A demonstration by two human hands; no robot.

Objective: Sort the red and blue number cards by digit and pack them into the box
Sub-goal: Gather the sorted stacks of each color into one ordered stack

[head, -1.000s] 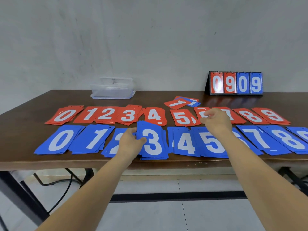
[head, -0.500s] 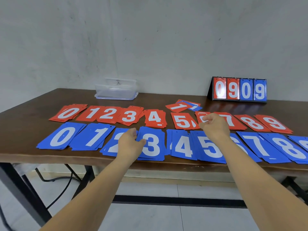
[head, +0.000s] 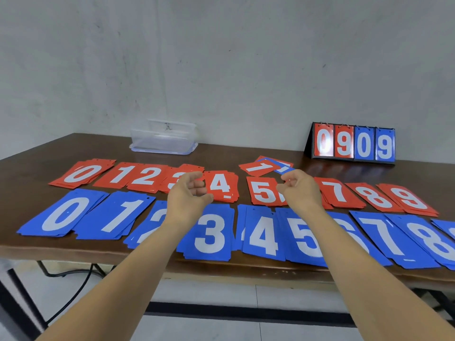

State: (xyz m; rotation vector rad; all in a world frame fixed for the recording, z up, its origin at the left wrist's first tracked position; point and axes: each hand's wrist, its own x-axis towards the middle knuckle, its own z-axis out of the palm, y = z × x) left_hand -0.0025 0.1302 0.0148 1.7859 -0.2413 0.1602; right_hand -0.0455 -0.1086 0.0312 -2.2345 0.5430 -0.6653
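L grip (head: 189,193) & R grip (head: 299,190) hover mid-frame over red cards (head: 219,185), loosely curled, both empty; box (head: 163,141) upper left on table (head: 29,173).

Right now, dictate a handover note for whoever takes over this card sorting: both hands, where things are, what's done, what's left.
Left hand: empty, fingers loosely curled, above the red 3.
Right hand: loosely curled, no card seen in it, above the back row right of the red 5.
Red piles lie by digit in the back row, blue piles in the front row.
Loose cards, red 1 on top, lie behind the rows, unsorted.
Clear box: back left, no cards visible inside.
Left: sort the loose cards, pack everything.
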